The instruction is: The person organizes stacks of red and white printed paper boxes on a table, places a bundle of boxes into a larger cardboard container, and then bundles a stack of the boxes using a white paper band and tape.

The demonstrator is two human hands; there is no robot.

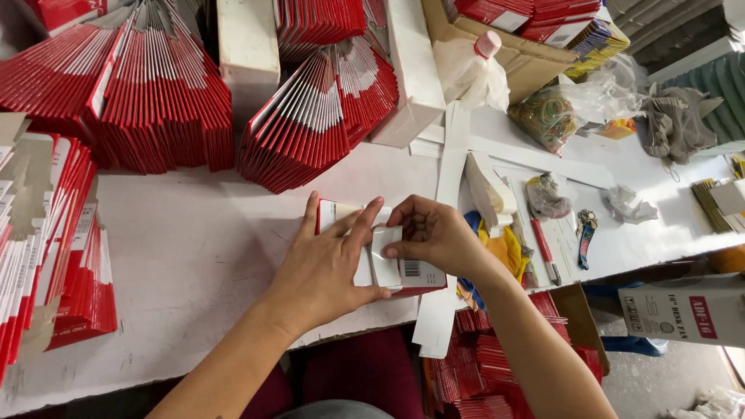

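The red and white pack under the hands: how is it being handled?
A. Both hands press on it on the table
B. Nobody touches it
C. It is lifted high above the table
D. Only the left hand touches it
A: the left hand lies flat across the pack while the right hand has its fingers on the pack's top, on the white table.

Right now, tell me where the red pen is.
Head view: the red pen lies on the white table, right of the right hand, beside the keys.
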